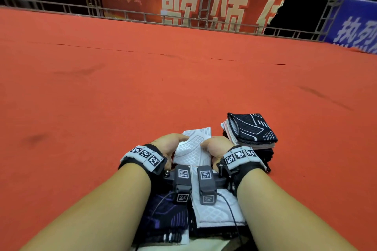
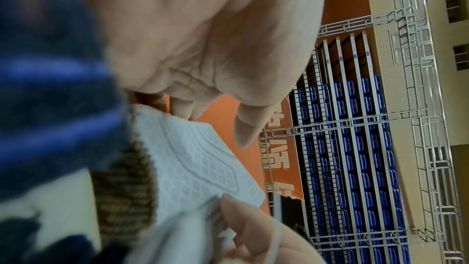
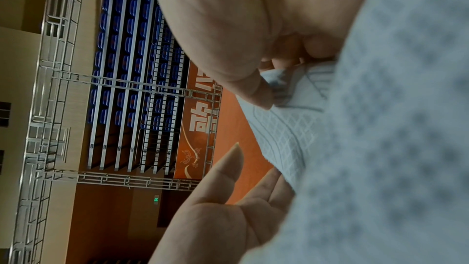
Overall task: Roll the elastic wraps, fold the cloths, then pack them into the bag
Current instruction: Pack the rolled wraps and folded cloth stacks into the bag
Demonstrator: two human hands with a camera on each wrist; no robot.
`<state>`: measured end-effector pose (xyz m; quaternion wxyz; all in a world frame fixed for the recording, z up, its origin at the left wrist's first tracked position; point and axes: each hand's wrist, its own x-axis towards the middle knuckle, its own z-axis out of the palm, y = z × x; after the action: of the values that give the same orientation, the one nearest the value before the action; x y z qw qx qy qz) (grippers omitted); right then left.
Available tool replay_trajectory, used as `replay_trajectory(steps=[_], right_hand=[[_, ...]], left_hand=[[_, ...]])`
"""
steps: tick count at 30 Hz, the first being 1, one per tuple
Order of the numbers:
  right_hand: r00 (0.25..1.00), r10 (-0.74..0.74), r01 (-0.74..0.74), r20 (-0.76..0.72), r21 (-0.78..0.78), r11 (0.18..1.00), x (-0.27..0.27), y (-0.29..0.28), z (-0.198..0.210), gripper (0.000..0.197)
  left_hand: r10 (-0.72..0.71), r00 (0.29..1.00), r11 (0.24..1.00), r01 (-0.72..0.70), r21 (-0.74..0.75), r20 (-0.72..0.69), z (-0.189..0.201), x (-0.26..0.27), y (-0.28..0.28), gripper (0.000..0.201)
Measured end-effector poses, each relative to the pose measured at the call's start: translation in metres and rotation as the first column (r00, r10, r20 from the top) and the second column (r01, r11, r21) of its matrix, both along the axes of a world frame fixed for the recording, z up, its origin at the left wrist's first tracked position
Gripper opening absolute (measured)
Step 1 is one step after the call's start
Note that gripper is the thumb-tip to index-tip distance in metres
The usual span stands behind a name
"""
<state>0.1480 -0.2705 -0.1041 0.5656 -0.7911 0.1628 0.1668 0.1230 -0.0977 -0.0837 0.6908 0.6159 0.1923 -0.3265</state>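
Two hands, left hand [image 1: 169, 146] and right hand [image 1: 217, 147], grasp one white diamond-textured cloth [image 1: 193, 149] by its side edges at 6 o'clock on red carpet [image 1: 142, 87]; folded cloth stack [image 1: 252, 130] at 3 o'clock.

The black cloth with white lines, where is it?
In the head view, the black cloth with white lines tops a stack of folded cloths on the red carpet, just right of the right hand.
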Motion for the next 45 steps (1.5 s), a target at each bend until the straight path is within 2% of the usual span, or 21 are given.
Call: replay_trajectory(steps=[2,3,5,8,13,16,21,25,28,30,33,36,38,39,40,41,42,43,45], right_hand=[[1.000,-0.010,0.010,0.013,0.017,1.000,-0.003,0.000,0.005,0.035],[0.999,-0.023,0.022,0.032,0.045,0.999,-0.004,0.002,0.007,0.029],[0.994,-0.050,0.041,0.096,0.091,0.995,-0.006,0.006,0.012,0.035],[0.978,-0.110,0.074,0.177,0.196,0.978,-0.010,0.012,0.027,0.035],[0.938,-0.171,0.050,0.302,0.371,0.927,-0.035,0.023,0.072,0.031],[0.928,-0.164,-0.010,0.333,0.464,0.886,-0.056,0.032,0.098,0.029],[0.941,-0.110,-0.075,0.321,0.512,0.856,-0.095,0.044,0.135,0.029],[0.960,-0.032,-0.093,0.278,0.422,0.902,-0.122,0.052,0.149,0.023],[0.965,0.036,-0.102,0.261,0.246,0.964,-0.138,0.055,0.149,0.017],[0.960,0.125,-0.143,0.249,0.056,0.988,-0.147,0.055,0.147,0.022],[0.955,0.241,-0.220,0.173,-0.130,0.967,-0.161,0.049,0.143,0.025],[0.958,0.254,-0.227,0.130,-0.190,0.955,-0.171,0.041,0.140,0.023],[0.958,0.260,-0.231,0.124,-0.207,0.950,-0.175,0.038,0.138,0.019],[0.957,0.263,-0.233,0.124,-0.216,0.948,-0.175,0.038,0.137,0.019],[0.956,0.266,-0.235,0.126,-0.219,0.947,-0.178,0.038,0.137,0.020],[0.955,0.269,-0.237,0.127,-0.224,0.945,-0.178,0.039,0.135,0.023],[0.954,0.271,-0.239,0.130,-0.223,0.945,-0.178,0.040,0.134,0.024],[0.953,0.276,-0.243,0.128,-0.225,0.944,-0.179,0.041,0.135,0.022],[0.954,0.272,-0.244,0.128,-0.197,0.950,-0.184,0.045,0.138,0.016]], left_hand=[[0.015,1.000,1.000,-0.015,-0.003,-0.005,-0.001,0.001,0.001,0.048],[0.022,1.000,1.000,-0.022,0.002,-0.009,-0.002,0.003,0.001,0.056],[0.034,0.999,0.999,-0.034,0.017,0.000,0.000,0.007,0.001,0.066],[0.084,0.993,0.996,-0.087,0.032,0.081,0.022,0.004,0.003,0.052],[0.151,0.921,0.970,-0.208,0.126,0.359,0.066,-0.006,0.025,0.035],[0.163,0.905,0.976,-0.206,0.069,0.392,0.093,-0.027,0.041,0.029],[0.178,0.906,0.984,-0.171,-0.053,0.385,0.116,-0.066,0.066,0.036],[0.158,0.893,0.987,-0.154,-0.044,0.420,0.119,-0.098,0.083,0.032],[0.146,0.907,0.989,-0.144,-0.035,0.395,0.113,-0.121,0.088,0.019],[0.049,0.928,0.998,-0.063,0.025,0.370,0.106,-0.135,0.087,0.006],[-0.114,0.934,0.984,0.059,0.166,0.340,0.094,-0.150,0.083,0.016],[-0.260,0.917,0.921,0.141,0.364,0.302,0.093,-0.161,0.083,0.010],[-0.297,0.895,0.864,0.103,0.492,0.334,0.095,-0.161,0.087,0.006],[-0.335,0.866,0.788,0.042,0.615,0.371,0.096,-0.159,0.090,0.006],[-0.394,0.832,0.668,-0.031,0.744,0.389,0.095,-0.158,0.095,0.010],[-0.465,0.807,0.532,-0.073,0.843,0.363,0.094,-0.160,0.098,0.017],[-0.515,0.796,0.438,-0.074,0.896,0.317,0.092,-0.163,0.099,0.022],[-0.540,0.797,0.389,-0.046,0.920,0.269,0.088,-0.165,0.101,0.026],[-0.535,0.823,0.371,0.025,0.928,0.191,0.079,-0.165,0.104,0.029]])
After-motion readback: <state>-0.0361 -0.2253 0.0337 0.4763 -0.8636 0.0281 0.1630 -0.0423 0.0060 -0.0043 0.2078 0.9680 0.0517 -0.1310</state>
